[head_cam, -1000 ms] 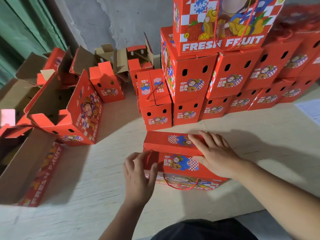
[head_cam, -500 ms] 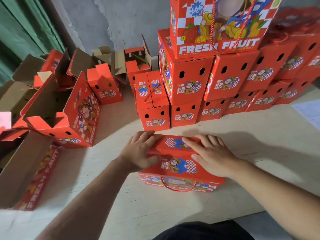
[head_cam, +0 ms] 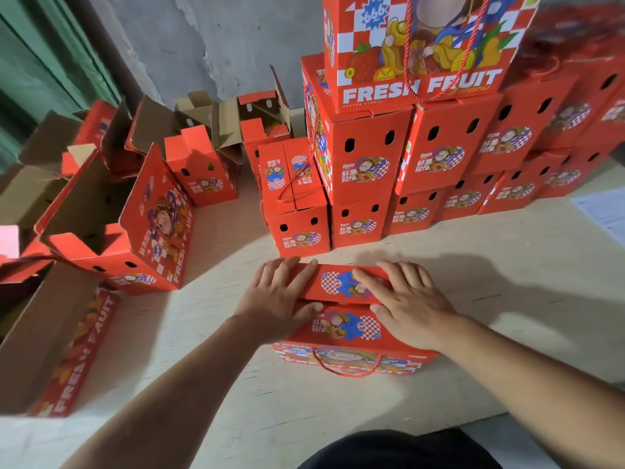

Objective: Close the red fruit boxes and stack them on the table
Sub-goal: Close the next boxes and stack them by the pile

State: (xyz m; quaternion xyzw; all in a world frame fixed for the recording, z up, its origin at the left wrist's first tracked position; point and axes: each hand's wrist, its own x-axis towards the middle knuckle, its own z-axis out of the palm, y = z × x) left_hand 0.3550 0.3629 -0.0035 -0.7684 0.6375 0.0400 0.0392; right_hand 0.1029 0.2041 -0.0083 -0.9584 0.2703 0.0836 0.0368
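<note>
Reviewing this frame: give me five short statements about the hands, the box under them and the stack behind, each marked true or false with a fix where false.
1. Both hands rest on the top flaps of the red fruit box nearest the person. True: left hand, right hand.
2. The left hand lifts that box by its rope handle. False: the rope handle hangs free on the front.
3. Closed boxes are stacked behind it. True: stack of closed boxes.
4. The boxes at left are all closed. False: the open box has raised flaps.
5. A white paper lies on the box being closed. False: it lies on the table, far right.
</note>
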